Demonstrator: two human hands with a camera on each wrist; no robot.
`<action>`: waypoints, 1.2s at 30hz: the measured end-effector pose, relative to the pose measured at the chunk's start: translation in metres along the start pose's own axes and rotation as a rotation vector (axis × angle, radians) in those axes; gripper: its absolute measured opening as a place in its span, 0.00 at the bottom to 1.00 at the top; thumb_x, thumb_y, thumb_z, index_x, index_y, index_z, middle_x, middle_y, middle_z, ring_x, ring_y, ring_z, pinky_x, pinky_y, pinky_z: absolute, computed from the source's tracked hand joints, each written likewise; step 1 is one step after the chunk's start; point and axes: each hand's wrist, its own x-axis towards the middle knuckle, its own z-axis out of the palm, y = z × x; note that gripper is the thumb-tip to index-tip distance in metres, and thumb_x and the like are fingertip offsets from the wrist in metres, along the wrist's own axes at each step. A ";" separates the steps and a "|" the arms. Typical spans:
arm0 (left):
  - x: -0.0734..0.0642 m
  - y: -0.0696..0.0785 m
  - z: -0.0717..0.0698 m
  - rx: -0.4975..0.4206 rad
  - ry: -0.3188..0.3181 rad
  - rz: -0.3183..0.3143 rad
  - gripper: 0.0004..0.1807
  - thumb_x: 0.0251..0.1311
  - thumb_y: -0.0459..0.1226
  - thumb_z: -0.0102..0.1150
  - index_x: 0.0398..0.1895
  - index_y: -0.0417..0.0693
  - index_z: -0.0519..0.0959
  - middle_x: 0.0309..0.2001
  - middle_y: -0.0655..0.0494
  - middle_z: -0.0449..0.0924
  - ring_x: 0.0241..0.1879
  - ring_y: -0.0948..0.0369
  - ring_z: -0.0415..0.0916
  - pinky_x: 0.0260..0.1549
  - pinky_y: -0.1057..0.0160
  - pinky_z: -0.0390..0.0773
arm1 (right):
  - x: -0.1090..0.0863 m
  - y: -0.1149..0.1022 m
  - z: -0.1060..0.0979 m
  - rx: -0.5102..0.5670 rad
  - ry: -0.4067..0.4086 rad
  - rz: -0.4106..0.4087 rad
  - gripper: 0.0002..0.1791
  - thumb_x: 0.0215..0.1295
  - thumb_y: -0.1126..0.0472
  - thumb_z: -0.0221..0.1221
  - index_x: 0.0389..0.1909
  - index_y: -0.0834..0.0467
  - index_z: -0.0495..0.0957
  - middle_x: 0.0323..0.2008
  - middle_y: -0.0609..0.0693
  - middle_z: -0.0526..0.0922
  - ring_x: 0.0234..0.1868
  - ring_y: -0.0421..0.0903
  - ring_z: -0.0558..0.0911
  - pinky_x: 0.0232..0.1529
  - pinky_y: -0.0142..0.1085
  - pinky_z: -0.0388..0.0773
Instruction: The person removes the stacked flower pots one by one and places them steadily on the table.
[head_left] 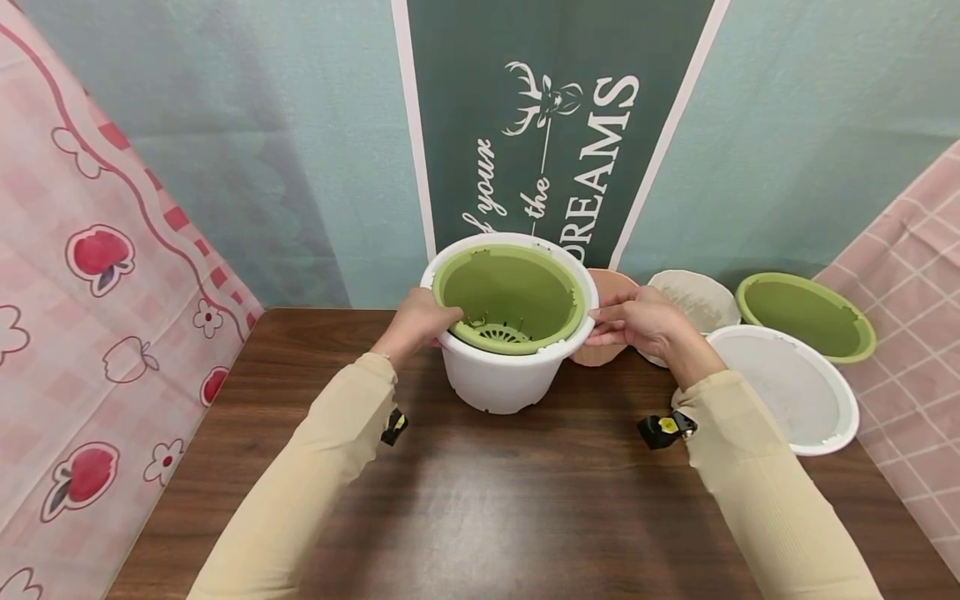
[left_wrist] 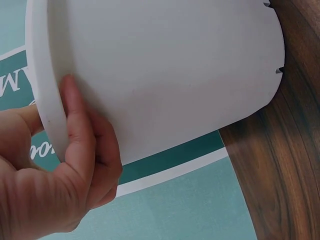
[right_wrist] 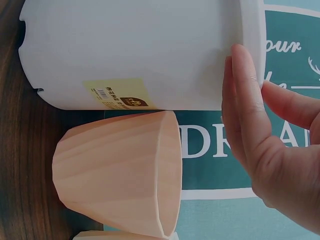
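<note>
A white plastic flower pot (head_left: 497, 385) stands near the back of the table, with a green flower pot (head_left: 517, 279) nested inside it; slots show in the green pot's bottom. My left hand (head_left: 424, 320) grips the white rim at the left, thumb over the top and fingers beneath the lip. At the opposite side, my right hand (head_left: 642, 320) pinches the rim between its thumb and fairly straight fingers. The right wrist view shows a yellow label (right_wrist: 120, 94) on the white wall. In the left wrist view, notches cut the white pot's bottom edge.
A peach ribbed pot (right_wrist: 115, 172) stands close to the white pot's right side. Farther right are a cream pot (head_left: 693, 296), a second green pot (head_left: 806, 317) and another white pot (head_left: 780, 387). A printed cloth (head_left: 315, 167) hangs behind the wooden table (head_left: 480, 508).
</note>
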 end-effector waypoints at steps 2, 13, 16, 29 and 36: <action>0.000 0.000 -0.001 0.020 0.002 -0.002 0.24 0.53 0.33 0.54 0.53 0.28 0.66 0.42 0.38 0.75 0.22 0.58 0.76 0.20 0.64 0.80 | 0.000 0.000 0.001 -0.004 0.005 0.001 0.11 0.64 0.76 0.44 0.47 0.77 0.60 0.27 0.57 0.78 0.28 0.48 0.82 0.40 0.43 0.79; 0.001 0.000 -0.003 0.032 -0.005 -0.002 0.24 0.53 0.33 0.54 0.53 0.29 0.67 0.41 0.39 0.75 0.22 0.59 0.76 0.20 0.64 0.80 | 0.000 -0.001 0.001 0.002 0.011 0.005 0.11 0.64 0.77 0.45 0.46 0.76 0.61 0.25 0.57 0.79 0.26 0.48 0.82 0.38 0.42 0.80; 0.000 0.001 -0.004 0.026 -0.019 -0.005 0.24 0.54 0.34 0.54 0.53 0.29 0.67 0.41 0.39 0.75 0.22 0.58 0.76 0.20 0.64 0.80 | 0.001 -0.001 0.001 0.005 0.013 0.006 0.11 0.64 0.77 0.45 0.46 0.76 0.61 0.25 0.57 0.80 0.26 0.48 0.82 0.38 0.42 0.80; 0.000 0.003 -0.011 -0.093 -0.124 -0.039 0.25 0.57 0.30 0.48 0.58 0.28 0.62 0.43 0.37 0.73 0.24 0.58 0.76 0.28 0.63 0.81 | 0.000 0.000 0.001 0.016 0.014 0.003 0.09 0.64 0.77 0.44 0.44 0.75 0.60 0.25 0.57 0.79 0.26 0.48 0.82 0.36 0.41 0.81; -0.001 0.002 -0.015 -0.126 -0.186 -0.055 0.26 0.58 0.27 0.45 0.61 0.27 0.58 0.41 0.38 0.72 0.25 0.59 0.76 0.30 0.64 0.81 | 0.000 0.000 0.001 -0.012 0.015 0.001 0.11 0.64 0.76 0.43 0.46 0.76 0.59 0.27 0.56 0.77 0.27 0.48 0.82 0.38 0.42 0.80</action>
